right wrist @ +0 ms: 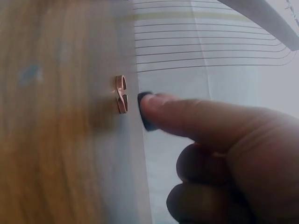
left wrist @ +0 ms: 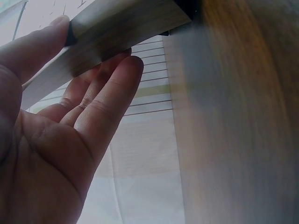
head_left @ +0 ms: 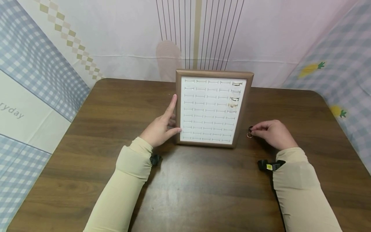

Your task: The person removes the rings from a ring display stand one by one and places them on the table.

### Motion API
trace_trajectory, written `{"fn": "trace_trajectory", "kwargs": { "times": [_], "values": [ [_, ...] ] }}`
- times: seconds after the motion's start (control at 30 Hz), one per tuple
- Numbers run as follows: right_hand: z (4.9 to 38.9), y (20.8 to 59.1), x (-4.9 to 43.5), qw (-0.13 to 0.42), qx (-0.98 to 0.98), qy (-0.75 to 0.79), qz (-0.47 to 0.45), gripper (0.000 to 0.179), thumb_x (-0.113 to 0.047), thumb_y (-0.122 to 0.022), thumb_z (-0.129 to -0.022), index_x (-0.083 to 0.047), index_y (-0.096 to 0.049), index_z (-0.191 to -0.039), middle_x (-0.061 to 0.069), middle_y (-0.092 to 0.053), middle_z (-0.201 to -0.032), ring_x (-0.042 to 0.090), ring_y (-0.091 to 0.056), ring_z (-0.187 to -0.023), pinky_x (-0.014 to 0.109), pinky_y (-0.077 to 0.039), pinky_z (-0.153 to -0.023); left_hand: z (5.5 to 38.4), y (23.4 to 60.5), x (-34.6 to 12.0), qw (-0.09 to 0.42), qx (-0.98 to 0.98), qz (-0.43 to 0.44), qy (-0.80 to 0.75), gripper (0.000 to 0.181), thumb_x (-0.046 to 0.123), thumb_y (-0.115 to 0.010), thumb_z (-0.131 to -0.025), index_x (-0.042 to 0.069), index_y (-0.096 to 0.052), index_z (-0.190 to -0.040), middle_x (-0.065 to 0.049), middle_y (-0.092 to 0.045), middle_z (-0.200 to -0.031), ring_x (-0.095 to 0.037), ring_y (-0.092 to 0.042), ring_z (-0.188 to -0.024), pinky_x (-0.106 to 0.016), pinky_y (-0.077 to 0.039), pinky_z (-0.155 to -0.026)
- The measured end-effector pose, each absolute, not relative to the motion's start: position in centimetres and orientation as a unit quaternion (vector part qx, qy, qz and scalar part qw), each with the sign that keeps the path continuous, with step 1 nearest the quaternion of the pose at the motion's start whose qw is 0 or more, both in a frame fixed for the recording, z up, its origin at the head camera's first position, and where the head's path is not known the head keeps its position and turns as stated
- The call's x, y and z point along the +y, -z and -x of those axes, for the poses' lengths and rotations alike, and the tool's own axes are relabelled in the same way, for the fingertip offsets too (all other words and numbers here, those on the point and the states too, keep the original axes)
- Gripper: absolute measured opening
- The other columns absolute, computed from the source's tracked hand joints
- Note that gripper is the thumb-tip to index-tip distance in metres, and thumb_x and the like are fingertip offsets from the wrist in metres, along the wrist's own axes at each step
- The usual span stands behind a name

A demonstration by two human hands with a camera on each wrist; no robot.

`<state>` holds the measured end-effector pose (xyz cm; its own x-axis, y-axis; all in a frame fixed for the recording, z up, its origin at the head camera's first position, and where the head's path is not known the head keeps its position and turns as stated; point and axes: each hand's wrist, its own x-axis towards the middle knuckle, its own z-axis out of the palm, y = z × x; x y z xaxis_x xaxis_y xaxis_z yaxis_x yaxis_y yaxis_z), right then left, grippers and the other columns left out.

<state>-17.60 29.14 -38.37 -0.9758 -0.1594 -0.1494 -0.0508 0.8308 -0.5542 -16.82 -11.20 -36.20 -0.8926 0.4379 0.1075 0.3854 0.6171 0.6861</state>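
A wood-framed ring display board (head_left: 207,109), its white panel lined with rows of slots, stands upright, leaning back slightly. My left hand (head_left: 159,129) grips its left edge; in the left wrist view the thumb (left wrist: 42,44) lies on one side of the wooden frame and the fingers (left wrist: 107,102) on the other. Several rings (head_left: 234,99) sit in the upper part of the panel's rightmost column. To the right of the board, my right hand (head_left: 273,133) pinches a black ring (right wrist: 145,112) between thumb and forefinger. A rose-gold ring (right wrist: 121,94) rests on the table beside that fingertip.
The brown wooden table (head_left: 203,193) has rounded back corners. A white patterned cloth (head_left: 130,42) hangs behind it, with blue checked cloth (head_left: 342,42) on the sides. Black straps with devices (head_left: 271,165) are worn on both wrists.
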Motion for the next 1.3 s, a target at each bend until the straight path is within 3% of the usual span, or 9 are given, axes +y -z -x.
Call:
{"fn": "trace_trajectory", "kwargs": {
  "times": [0.57, 0.8, 0.97, 1.07, 1.3],
  "values": [
    [17.7, 38.4, 29.5, 0.133, 0.952, 0.271, 0.059, 0.02, -0.026, -0.066, -0.087, -0.012, -0.072, -0.1, 0.012, -0.068, -0.103, 0.029, -0.057, -0.1, 0.048, -0.044, -0.083, 16.8, 36.2, -11.2, 0.038, 0.896, -0.231, -0.377, 0.109, 0.014, -0.07, -0.084, 0.042, 0.018, -0.143, -0.016, -0.057, -0.111, -0.023, -0.063, -0.095, -0.037, -0.052, -0.082],
    [17.5, 38.0, 29.4, 0.121, 0.956, 0.259, 0.063, 0.021, -0.028, -0.065, -0.087, -0.013, -0.069, -0.101, 0.007, -0.065, -0.093, 0.024, -0.054, -0.082, 0.035, -0.043, -0.068, 16.6, 36.1, -11.1, 0.053, 0.894, -0.226, -0.384, 0.111, 0.014, -0.069, -0.085, 0.042, 0.022, -0.141, -0.015, -0.057, -0.112, -0.023, -0.063, -0.095, -0.037, -0.052, -0.081],
    [17.2, 37.0, 28.8, 0.093, 0.958, 0.265, 0.062, 0.022, -0.029, -0.064, -0.088, -0.012, -0.068, -0.101, 0.006, -0.062, -0.088, 0.023, -0.051, -0.077, 0.032, -0.042, -0.062, 16.7, 35.9, -11.2, 0.064, 0.892, -0.218, -0.39, 0.113, 0.017, -0.069, -0.085, 0.042, 0.027, -0.139, -0.016, -0.04, -0.14, -0.023, -0.061, -0.099, -0.035, -0.052, -0.082],
    [16.8, 36.3, 28.4, 0.075, 0.959, 0.269, 0.055, 0.022, -0.03, -0.063, -0.088, -0.013, -0.068, -0.101, 0.005, -0.061, -0.084, 0.023, -0.05, -0.075, 0.033, -0.041, -0.061, 16.7, 35.8, -11.3, 0.068, 0.893, -0.218, -0.387, 0.113, 0.019, -0.069, -0.084, 0.042, 0.026, -0.139, -0.014, -0.029, -0.148, -0.023, -0.061, -0.101, -0.034, -0.052, -0.081],
    [16.1, 34.7, 26.8, 0.017, 0.958, 0.281, 0.064, 0.019, -0.03, -0.061, -0.09, -0.015, -0.068, -0.099, 0.004, -0.06, -0.077, 0.022, -0.049, -0.068, 0.032, -0.041, -0.057, 16.6, 35.8, -11.6, 0.08, 0.882, -0.221, -0.408, 0.113, 0.016, -0.07, -0.084, 0.044, 0.025, -0.139, -0.015, -0.048, -0.132, -0.023, -0.061, -0.098, -0.036, -0.052, -0.081]
  ]
}}
